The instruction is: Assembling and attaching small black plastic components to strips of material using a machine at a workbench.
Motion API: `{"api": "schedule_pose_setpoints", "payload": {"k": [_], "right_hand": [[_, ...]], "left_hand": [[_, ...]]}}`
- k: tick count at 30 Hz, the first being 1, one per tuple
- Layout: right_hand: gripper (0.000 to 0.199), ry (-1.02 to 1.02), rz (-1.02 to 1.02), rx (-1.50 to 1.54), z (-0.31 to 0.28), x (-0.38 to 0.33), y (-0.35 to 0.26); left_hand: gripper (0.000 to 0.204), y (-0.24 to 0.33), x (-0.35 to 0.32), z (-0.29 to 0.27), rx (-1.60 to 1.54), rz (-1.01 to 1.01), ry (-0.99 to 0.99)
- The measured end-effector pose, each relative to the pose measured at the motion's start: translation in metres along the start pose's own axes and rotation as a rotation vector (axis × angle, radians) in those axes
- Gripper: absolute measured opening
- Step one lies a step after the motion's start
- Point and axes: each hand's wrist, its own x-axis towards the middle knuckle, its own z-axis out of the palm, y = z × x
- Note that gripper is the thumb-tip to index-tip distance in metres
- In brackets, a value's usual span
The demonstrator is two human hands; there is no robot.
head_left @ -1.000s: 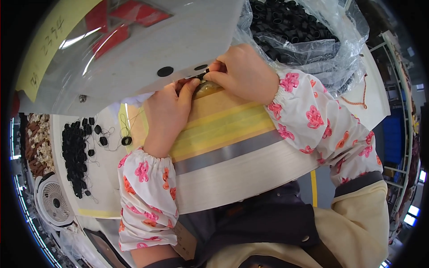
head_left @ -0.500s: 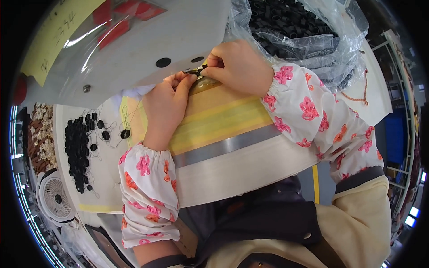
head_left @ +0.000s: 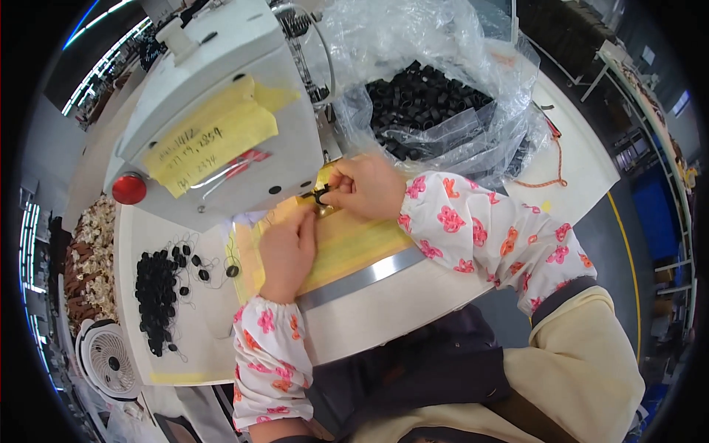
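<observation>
A grey sewing machine (head_left: 221, 166) stands in front of me, and both hands meet at the work spot beside its right end. My right hand (head_left: 369, 186) is closed in a pinch on a small black loop (head_left: 322, 195). My left hand (head_left: 288, 247) rests just left of and nearer than the loop, its thumb and fingers drawn together. What lies between those left fingertips is hidden. Under both hands is a machine bed covered in yellow tape (head_left: 347, 247), with a bare metal strip (head_left: 362, 275) along its near side.
Past my right hand, a clear plastic bag (head_left: 443, 37) holds a heap of black loops (head_left: 421, 100). Small black pieces with loose threads (head_left: 156, 299) lie on the left of the white table (head_left: 384, 317). A fan (head_left: 111, 362) stands at lower left; an orange cord (head_left: 559, 159) lies at right.
The view has tilted up and shifted, showing more of the machine and the bag. Both hands stay together at the work spot; the black loop in my right fingers shows more plainly.
</observation>
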Motion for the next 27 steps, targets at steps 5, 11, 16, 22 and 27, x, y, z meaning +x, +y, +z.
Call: {"api": "schedule_pose_setpoints", "payload": {"k": [5, 11, 16, 22, 27], "right_hand": [[0.02, -0.44, 0.458, 0.343, -0.015, 0.002, -0.024], [0.012, -0.355, 0.35, 0.458, -0.002, -0.016, -0.017], [0.013, -0.37, -0.146, 0.312, 0.007, -0.035, -0.056], [0.011, -0.52, 0.347, 0.552, -0.012, 0.0, -0.025], [0.019, -0.576, 0.458, 0.644, -0.012, 0.007, -0.015]], "left_hand": [[0.014, 0.022, -0.017, 0.0, -0.11, 0.174, -0.088], [0.012, 0.016, -0.008, -0.008, -0.319, -0.044, 0.025], [0.013, 0.004, -0.003, -0.005, -0.453, 0.075, 0.046], [0.011, -0.002, 0.003, -0.007, -0.082, -0.085, -0.081], [0.012, 0.004, 0.0, -0.008, -0.209, -0.12, -0.067]]}}
